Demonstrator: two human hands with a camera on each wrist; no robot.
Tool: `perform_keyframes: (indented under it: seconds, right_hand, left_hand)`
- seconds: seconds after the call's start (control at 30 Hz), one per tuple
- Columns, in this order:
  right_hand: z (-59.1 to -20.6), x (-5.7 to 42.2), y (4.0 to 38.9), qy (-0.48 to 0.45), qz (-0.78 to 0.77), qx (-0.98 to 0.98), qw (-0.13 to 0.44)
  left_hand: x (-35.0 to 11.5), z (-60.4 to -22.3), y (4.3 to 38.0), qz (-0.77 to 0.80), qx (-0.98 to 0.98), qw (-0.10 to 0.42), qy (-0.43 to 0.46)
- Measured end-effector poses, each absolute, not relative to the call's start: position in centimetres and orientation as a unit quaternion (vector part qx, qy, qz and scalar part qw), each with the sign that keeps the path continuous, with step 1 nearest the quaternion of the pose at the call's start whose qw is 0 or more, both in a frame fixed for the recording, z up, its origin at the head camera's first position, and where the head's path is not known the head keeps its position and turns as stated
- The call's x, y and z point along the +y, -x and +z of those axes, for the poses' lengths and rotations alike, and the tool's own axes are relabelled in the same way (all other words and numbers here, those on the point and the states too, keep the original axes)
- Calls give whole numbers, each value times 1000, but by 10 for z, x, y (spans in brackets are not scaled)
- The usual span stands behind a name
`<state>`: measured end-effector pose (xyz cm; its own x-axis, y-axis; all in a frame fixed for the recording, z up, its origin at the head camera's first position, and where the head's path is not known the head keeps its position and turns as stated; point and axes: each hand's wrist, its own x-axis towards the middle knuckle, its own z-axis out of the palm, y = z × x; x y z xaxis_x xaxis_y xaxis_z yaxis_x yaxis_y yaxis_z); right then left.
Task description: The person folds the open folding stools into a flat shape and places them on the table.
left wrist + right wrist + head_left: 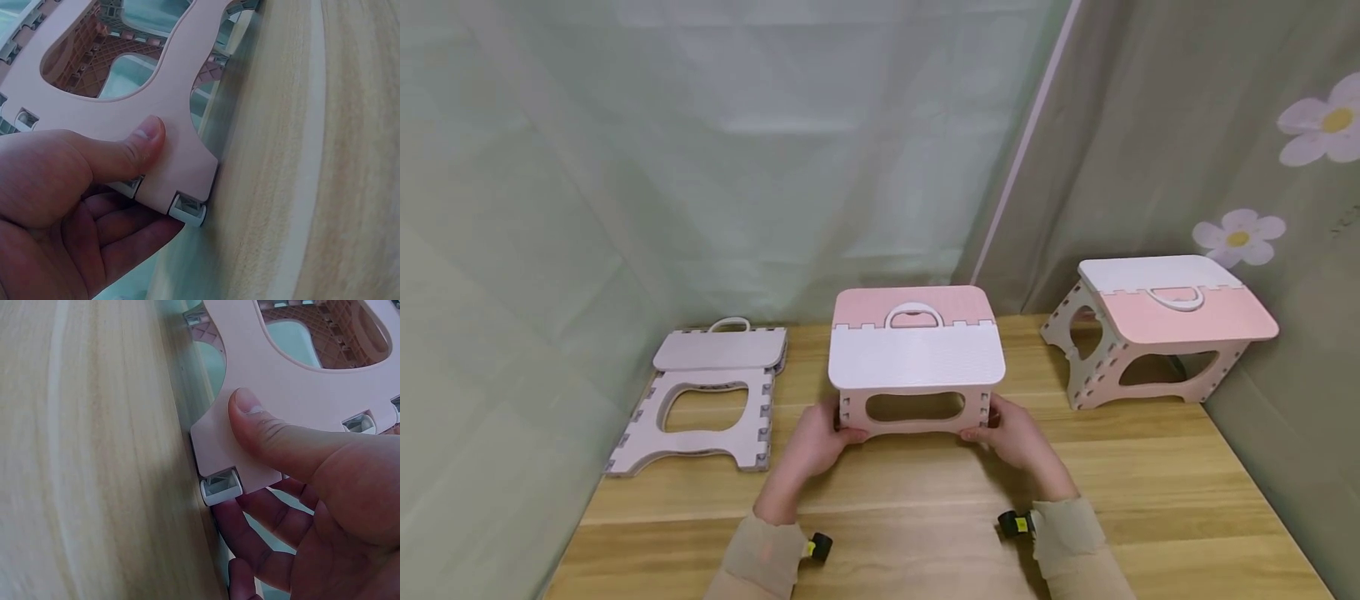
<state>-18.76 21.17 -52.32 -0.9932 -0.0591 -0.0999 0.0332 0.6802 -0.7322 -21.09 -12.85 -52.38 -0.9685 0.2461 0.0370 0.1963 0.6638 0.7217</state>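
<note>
A pink and white folding step stool stands unfolded at the middle of the table, its white carry handle lying flat on top. My left hand grips its front left leg, the thumb on the pink front panel and the fingers round the side. On the other side my right hand holds the front right leg the same way, thumb against the panel in the right wrist view. Both wrist views show the leg ends close to the wood. The stool's back legs are mostly hidden in the head view.
Left of the hands, a folded step stool lies flat on the wooden table. A second unfolded pink and white stool stands at the back right. Pale green curtains hang behind and along both sides.
</note>
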Motion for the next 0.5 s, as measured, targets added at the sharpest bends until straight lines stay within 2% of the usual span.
perform_keyframes:
  seconds: [0.5]
  right_hand:
    - [-524, 214, 189, 18, -407, 912, 56]
  left_hand:
    - [-128, -524, 212, 393, 911, 25, -125]
